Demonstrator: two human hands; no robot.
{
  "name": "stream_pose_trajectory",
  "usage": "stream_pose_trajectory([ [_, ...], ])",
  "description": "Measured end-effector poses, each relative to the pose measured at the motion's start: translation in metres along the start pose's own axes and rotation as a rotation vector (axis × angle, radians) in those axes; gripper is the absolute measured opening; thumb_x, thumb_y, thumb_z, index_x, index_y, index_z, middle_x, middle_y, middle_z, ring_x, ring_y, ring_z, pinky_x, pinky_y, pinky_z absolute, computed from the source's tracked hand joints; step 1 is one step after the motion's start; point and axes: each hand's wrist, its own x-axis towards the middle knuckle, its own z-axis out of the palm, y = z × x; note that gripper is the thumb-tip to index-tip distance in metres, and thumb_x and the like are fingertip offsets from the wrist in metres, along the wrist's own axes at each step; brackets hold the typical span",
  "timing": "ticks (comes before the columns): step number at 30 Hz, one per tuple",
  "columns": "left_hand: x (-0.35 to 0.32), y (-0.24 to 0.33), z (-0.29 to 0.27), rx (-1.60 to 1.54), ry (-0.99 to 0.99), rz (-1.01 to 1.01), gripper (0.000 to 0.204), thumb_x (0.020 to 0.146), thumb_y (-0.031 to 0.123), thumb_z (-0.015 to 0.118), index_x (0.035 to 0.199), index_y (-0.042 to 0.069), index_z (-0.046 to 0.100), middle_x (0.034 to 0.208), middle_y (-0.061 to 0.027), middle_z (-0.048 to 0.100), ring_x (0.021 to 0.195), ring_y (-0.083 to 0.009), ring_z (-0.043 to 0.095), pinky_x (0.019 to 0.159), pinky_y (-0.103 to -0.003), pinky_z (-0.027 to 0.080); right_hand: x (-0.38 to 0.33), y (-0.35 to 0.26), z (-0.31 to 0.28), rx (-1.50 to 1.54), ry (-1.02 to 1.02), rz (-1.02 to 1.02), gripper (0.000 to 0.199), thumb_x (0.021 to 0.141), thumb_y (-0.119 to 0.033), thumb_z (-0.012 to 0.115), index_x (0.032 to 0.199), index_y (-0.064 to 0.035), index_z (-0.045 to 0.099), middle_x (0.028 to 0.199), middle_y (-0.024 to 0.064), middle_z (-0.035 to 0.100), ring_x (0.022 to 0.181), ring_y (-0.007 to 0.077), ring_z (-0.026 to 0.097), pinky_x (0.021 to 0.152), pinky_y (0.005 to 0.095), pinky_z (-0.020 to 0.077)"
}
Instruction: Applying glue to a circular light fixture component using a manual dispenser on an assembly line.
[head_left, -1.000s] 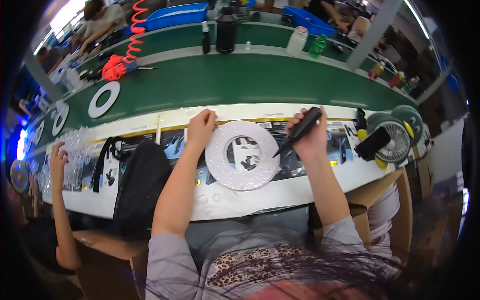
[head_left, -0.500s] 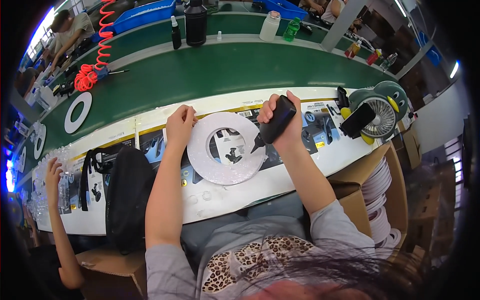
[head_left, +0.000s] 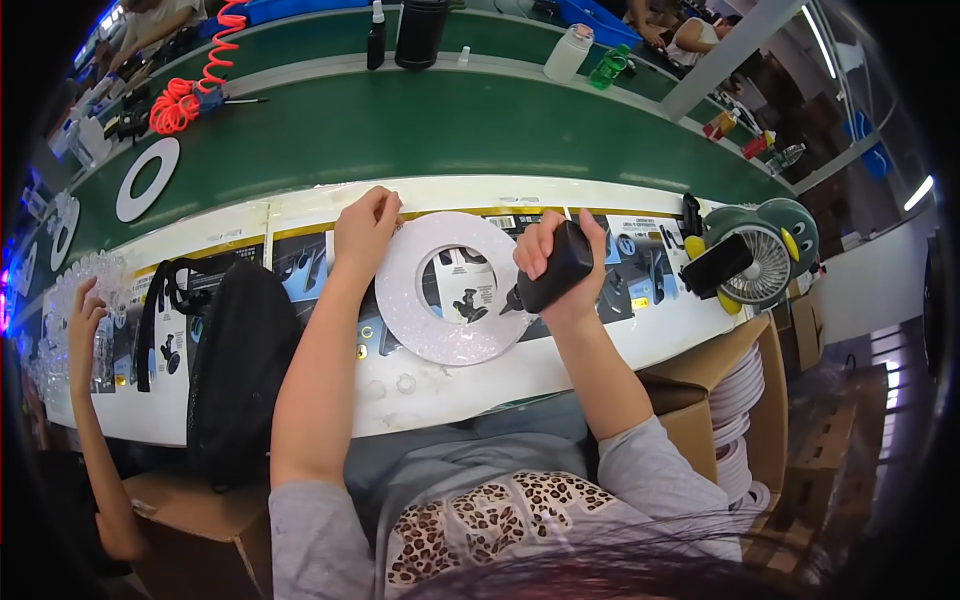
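Observation:
A flat white ring (head_left: 403, 320) with a glossy, speckled face lies on the white worktop in front of me. My right hand (head_left: 560, 270) grips a black squeeze bottle (head_left: 560, 268), tilted so its narrow nozzle points down at the ring's right side. Whether the tip touches the surface I cannot tell. At the ring's upper left edge is my left hand (head_left: 368, 228), its fingers curled and pinched together. Anything between those fingertips is hidden. Printed sheets (head_left: 460, 290) show through the ring's hole.
A black bag (head_left: 235, 360) lies left of my left arm, near another person's raised hand (head_left: 86, 310) and clear plastic pieces. A fan with a phone (head_left: 718, 264) stands right, above a carton of white rings (head_left: 735, 400). Another white ring (head_left: 127, 205) rests on the green surface.
The bottle has tilted a little, and its nozzle has shifted slightly down along the ring's right side. My left hand stays at the ring's edge. The whole view has shifted slightly.

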Motion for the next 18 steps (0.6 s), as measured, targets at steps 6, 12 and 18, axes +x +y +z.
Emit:
stream_pose_trajectory([
  [6,0.0020,-0.0076,0.0017,-0.012,0.026,0.008,0.026,0.091,0.026,0.052,0.086,0.003,0.064,0.066,-0.0056,0.065,0.061,-0.0166,0.062,0.060,-0.028,0.046,-0.0022,0.0021,0.0013,-0.014,-0.023,-0.029,0.049,0.093,-0.046,0.033,0.063,-0.0083,0.040,0.050,0.0032,0.040,0.048,0.0135,0.038,0.051,0.0249,0.0323],
  [12,0.0024,-0.0073,0.0020,-0.011,0.019,0.015,0.026,0.091,0.025,0.052,0.086,0.003,0.064,0.066,-0.0058,0.066,0.061,-0.0171,0.063,0.060,-0.029,0.046,-0.0020,0.0029,-0.0002,-0.022,-0.046,-0.033,0.049,0.093,-0.046,0.033,0.062,-0.0084,0.040,0.049,0.0026,0.039,0.048,0.0132,0.038,0.051,0.0247,0.0322],
  [18,0.0034,-0.0092,0.0019,0.012,0.018,0.020,0.026,0.091,0.027,0.052,0.085,0.004,0.064,0.067,-0.0056,0.066,0.061,-0.0180,0.063,0.060,-0.029,0.046,-0.0015,0.0043,-0.0003,-0.017,-0.047,-0.029,0.049,0.093,-0.046,0.033,0.062,-0.0082,0.040,0.049,0.0025,0.039,0.047,0.0130,0.039,0.050,0.0246,0.0319],
])
